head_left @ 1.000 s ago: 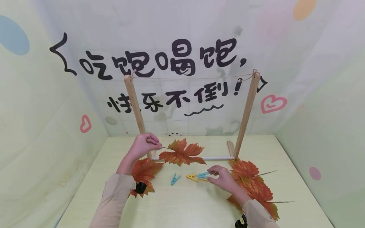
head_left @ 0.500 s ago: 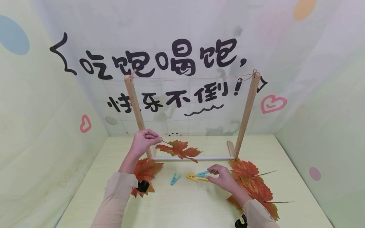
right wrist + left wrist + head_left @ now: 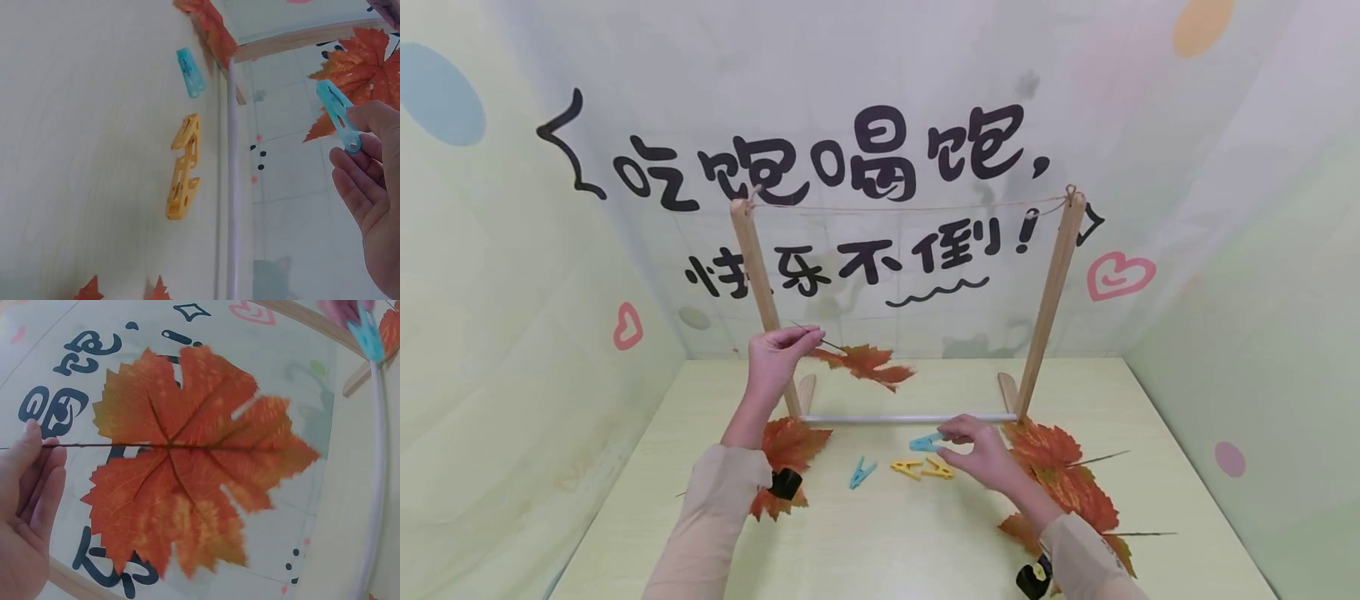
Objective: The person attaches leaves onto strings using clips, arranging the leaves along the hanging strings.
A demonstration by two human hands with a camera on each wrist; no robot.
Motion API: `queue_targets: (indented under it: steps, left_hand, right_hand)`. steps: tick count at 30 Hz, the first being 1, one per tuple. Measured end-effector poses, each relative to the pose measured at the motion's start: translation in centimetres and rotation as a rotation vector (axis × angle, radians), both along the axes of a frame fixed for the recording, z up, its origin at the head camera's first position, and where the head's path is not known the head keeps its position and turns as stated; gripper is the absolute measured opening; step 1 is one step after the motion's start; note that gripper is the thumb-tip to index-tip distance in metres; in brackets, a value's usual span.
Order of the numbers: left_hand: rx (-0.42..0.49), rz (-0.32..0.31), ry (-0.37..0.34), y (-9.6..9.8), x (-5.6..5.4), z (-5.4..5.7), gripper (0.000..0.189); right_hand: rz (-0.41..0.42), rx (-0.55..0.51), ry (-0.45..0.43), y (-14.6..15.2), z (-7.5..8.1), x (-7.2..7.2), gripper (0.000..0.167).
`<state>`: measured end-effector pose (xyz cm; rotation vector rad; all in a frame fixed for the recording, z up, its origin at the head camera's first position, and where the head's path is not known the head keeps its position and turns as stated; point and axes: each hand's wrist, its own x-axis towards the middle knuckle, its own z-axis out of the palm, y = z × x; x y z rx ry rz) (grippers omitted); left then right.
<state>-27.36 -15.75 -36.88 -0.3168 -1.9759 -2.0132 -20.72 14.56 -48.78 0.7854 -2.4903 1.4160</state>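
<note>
My left hand (image 3: 777, 357) pinches the thin dark stem of an orange-red maple leaf (image 3: 187, 456) between thumb and fingertips. The leaf hangs out to the right of the hand, above the table and between the posts of a wooden frame (image 3: 1051, 308). My right hand (image 3: 979, 450) holds a light blue clothespin (image 3: 337, 115) by one end, thumb against fingers, over the table. Two yellow clothespins (image 3: 182, 169) lie just below it on the tabletop. Another blue clothespin (image 3: 862, 472) lies to their left.
A thin string (image 3: 880, 208) runs between the post tops, and a white rod (image 3: 910, 418) joins their feet. More maple leaves (image 3: 1075, 492) lie by my right forearm, and others (image 3: 793, 446) beside my left wrist. A printed cloth (image 3: 880, 75) hangs behind the table (image 3: 865, 550).
My left hand has risen with the leaf, which now tilts more edge-on to the head view. My right hand has lifted the blue clothespin up off the yellow ones.
</note>
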Motion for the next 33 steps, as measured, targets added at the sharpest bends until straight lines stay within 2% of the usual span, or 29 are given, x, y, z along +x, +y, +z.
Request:
queue_targets:
  steps: [4,7,10,17,25,28,33]
  left_hand:
    - [-0.041,0.008,0.043,0.4,0.0,0.6,0.027]
    - [-0.080,0.014,0.056,0.5,0.0,1.0,0.027]
    - [-0.133,0.025,0.064,0.6,0.1,1.2,0.026]
    - [-0.274,0.062,0.073,0.6,-0.2,1.6,0.022]
    - [-0.311,0.077,0.074,0.8,-0.1,2.7,0.021]
    - [-0.328,0.087,0.084,0.9,-0.1,3.4,0.022]
    - [-0.336,0.096,0.091,1.0,-0.4,4.5,0.021]
  right_hand:
    - [0.021,-0.083,0.030,-0.8,2.8,0.5,0.023]
    - [0.041,-0.128,0.052,-1.4,5.2,0.9,0.023]
    - [0.061,-0.145,0.077,-1.7,6.8,0.9,0.023]
    - [0.052,-0.137,0.093,-2.2,9.4,0.2,0.024]
    - [0.074,-0.165,0.146,-2.9,12.3,-0.9,0.025]
    - [0.088,-0.186,0.172,-2.9,12.7,-2.1,0.027]
    - [0.061,-0.187,0.182,-3.1,13.9,-3.9,0.028]
